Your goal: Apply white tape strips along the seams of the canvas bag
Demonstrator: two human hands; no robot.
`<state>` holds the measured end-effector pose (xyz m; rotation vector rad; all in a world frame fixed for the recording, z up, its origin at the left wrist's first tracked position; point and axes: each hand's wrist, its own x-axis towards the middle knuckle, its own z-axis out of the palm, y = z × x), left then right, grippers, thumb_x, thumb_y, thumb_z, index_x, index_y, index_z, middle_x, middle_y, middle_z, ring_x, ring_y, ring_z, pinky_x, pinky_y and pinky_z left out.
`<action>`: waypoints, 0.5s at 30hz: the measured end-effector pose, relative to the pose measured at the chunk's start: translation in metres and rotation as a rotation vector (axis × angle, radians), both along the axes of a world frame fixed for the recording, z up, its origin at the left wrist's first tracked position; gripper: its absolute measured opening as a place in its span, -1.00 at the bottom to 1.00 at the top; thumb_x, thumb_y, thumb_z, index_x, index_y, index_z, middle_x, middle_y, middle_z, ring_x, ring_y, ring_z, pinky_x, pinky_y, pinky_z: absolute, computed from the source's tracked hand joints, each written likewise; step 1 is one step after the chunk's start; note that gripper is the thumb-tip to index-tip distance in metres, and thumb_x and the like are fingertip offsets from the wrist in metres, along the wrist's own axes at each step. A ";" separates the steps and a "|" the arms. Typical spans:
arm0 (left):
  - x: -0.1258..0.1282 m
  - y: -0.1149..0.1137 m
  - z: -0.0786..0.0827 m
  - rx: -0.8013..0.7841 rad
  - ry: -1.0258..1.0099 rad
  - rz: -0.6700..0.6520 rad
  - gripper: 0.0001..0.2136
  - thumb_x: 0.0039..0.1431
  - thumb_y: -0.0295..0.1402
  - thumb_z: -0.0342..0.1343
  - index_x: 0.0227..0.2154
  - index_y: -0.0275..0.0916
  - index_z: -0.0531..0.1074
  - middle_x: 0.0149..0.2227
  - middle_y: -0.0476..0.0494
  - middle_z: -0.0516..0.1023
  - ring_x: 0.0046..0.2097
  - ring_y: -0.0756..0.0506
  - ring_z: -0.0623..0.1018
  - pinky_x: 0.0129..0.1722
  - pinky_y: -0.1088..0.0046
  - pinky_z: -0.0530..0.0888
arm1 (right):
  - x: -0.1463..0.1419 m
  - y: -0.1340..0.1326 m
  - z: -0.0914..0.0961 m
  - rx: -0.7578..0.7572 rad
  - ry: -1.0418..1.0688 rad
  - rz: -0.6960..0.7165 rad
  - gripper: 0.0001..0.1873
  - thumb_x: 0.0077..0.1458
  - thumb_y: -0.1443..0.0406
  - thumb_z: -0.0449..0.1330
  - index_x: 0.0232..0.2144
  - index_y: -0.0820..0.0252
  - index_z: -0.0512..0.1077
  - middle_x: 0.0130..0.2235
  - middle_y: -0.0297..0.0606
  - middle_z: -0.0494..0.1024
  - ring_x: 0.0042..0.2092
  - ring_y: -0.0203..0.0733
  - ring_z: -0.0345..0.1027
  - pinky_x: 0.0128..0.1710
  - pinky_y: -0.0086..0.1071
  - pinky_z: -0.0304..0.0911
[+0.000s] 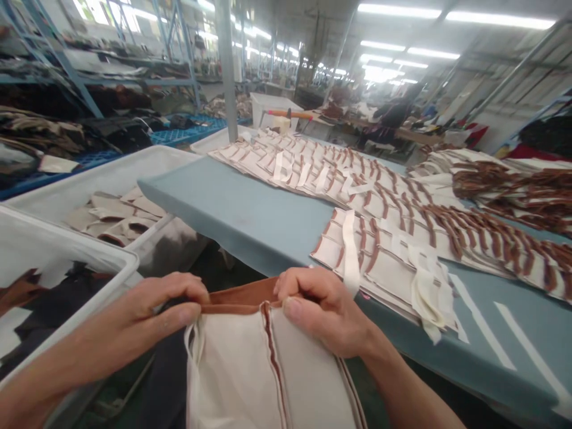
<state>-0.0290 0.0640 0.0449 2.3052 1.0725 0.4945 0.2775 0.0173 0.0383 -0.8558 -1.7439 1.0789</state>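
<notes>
Between my hands hangs a cream fabric piece [232,357] with a brown folded top edge and a brown-edged seam running down its middle. It looks like a sewn bag or boot-shaft panel turned inside out; I cannot tell which. My left hand [165,307] pinches the upper left corner between thumb and fingers. Near the top of the seam, my right hand [319,301] grips the same edge, with fingers curled over it. The brown inner side shows between the hands. The lower part runs out of view.
A blue-grey table [250,208] stands ahead, bearing overlapping rows of cream pieces with brown seams [357,173] and a nearer stack [375,256] with white strips [351,250]. White bins [129,253] are at left, holding more pieces. A metal post [227,71] rises behind the table.
</notes>
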 end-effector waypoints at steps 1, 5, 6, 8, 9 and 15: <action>0.005 0.002 0.003 -0.025 -0.012 -0.050 -0.64 0.55 -0.15 -0.03 -0.18 -0.12 0.65 -0.11 0.00 0.77 -0.05 -0.12 0.69 -0.07 0.56 0.53 | -0.003 -0.001 0.004 -0.010 -0.010 -0.001 -0.68 0.34 0.18 0.26 -0.45 0.10 0.33 -0.49 -0.47 0.30 -0.47 -0.30 0.11 -0.44 -0.38 0.07; 0.028 0.000 0.016 -0.093 -0.107 -0.167 -0.74 0.48 -0.19 0.08 -0.05 -0.06 0.68 -0.01 0.00 0.79 0.03 -0.16 0.72 0.00 0.54 0.57 | -0.011 -0.003 0.013 0.022 -0.059 0.008 -0.74 0.27 0.26 0.22 -0.47 0.10 0.31 -0.53 -0.51 0.22 -0.51 -0.35 0.01 -0.51 -0.42 -0.04; 0.035 -0.001 0.018 -0.119 -0.147 -0.180 -0.76 0.45 -0.19 0.12 -0.09 -0.08 0.68 -0.08 0.00 0.79 -0.05 -0.14 0.72 -0.05 0.55 0.58 | -0.012 -0.002 0.013 0.030 -0.066 0.010 -0.75 0.26 0.27 0.22 -0.47 0.10 0.31 -0.53 -0.52 0.21 -0.51 -0.36 0.00 -0.51 -0.42 -0.05; 0.047 -0.003 0.018 -0.179 -0.234 -0.218 -0.79 0.40 -0.20 0.17 -0.20 -0.13 0.68 -0.25 0.01 0.75 -0.23 -0.09 0.68 -0.20 0.57 0.57 | -0.013 -0.001 0.012 0.045 -0.081 0.006 -0.76 0.24 0.28 0.20 -0.48 0.10 0.31 -0.53 -0.52 0.23 -0.52 -0.37 0.01 -0.51 -0.43 -0.03; 0.052 -0.004 0.017 -0.206 -0.266 -0.231 -0.79 0.38 -0.22 0.18 -0.26 -0.16 0.67 -0.31 0.00 0.72 -0.29 -0.07 0.65 -0.26 0.58 0.55 | -0.013 -0.001 0.011 0.055 -0.090 -0.002 -0.77 0.22 0.29 0.20 -0.49 0.10 0.31 -0.53 -0.52 0.24 -0.51 -0.37 0.02 -0.50 -0.44 -0.01; 0.062 -0.003 0.013 -0.210 -0.262 -0.226 -0.74 0.41 -0.26 0.17 -0.39 -0.20 0.62 -0.48 0.03 0.58 -0.44 -0.01 0.49 -0.45 0.59 0.40 | -0.012 0.002 -0.003 0.026 -0.141 -0.009 -0.75 0.23 0.25 0.19 -0.49 0.09 0.29 -0.54 -0.52 0.23 -0.51 -0.35 0.04 -0.49 -0.43 0.00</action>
